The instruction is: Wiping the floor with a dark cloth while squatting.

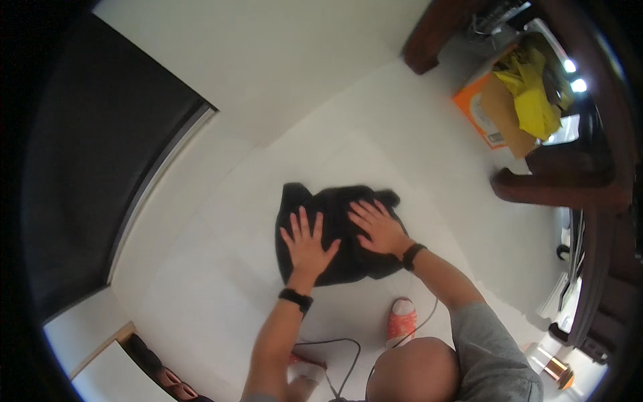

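A black cloth item, perhaps a folded garment, lies on the pale floor in front of me. My left hand rests flat on its left part, fingers spread and pointing away from me. On its upper right part lies my right hand, palm down with the fingers somewhat apart. Neither hand grips the cloth. A short piece of the cloth sticks out at its upper left and another at its upper right. Both wrists wear black bands.
Dark wooden furniture legs stand at the right, near an orange and white box with a yellow bag. A thin cable runs by my feet in red shoes. More footwear sits at lower left.
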A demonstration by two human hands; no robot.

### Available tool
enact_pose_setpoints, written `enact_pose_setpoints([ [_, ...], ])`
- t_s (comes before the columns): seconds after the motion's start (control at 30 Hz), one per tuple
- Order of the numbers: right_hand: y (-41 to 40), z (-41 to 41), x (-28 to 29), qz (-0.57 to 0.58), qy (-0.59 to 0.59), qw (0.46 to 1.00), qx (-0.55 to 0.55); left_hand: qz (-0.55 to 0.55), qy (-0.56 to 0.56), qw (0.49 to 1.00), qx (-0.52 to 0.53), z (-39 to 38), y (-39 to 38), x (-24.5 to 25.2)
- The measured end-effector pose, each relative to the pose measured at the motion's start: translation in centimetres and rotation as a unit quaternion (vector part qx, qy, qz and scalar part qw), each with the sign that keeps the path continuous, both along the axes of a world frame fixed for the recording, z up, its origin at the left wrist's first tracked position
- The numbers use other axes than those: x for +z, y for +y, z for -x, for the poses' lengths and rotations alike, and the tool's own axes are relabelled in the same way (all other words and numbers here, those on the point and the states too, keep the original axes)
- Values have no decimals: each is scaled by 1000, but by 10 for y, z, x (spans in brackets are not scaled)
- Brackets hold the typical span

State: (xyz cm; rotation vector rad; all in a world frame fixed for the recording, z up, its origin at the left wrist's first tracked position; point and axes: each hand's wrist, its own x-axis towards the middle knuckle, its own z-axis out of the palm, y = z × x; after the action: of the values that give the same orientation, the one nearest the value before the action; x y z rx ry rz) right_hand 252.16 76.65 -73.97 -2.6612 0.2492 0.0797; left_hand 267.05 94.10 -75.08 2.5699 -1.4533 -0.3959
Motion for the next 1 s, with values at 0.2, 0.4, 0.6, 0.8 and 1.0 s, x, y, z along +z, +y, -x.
enact_pose_setpoints([
  [0.2,-84,-95,-9,58,-79,995,21,-3,-19,996,88,-16,-43,0],
  [0.4,-161,-135,-22,90,-114,989,-14,13,-52,992,113,-34,-104,-11],
  [0.6,-226,-78,-24,141,-79,979,-121,-39,-5,996,82,-30,-172,-1],
  [0.8,-247,69,-20,166,-22,957,-237,40,10,998,-46,37,-224,-7],
  [1.0,-161,201,-23,167,50,925,-337,130,75,975,-163,116,-195,-11],
])
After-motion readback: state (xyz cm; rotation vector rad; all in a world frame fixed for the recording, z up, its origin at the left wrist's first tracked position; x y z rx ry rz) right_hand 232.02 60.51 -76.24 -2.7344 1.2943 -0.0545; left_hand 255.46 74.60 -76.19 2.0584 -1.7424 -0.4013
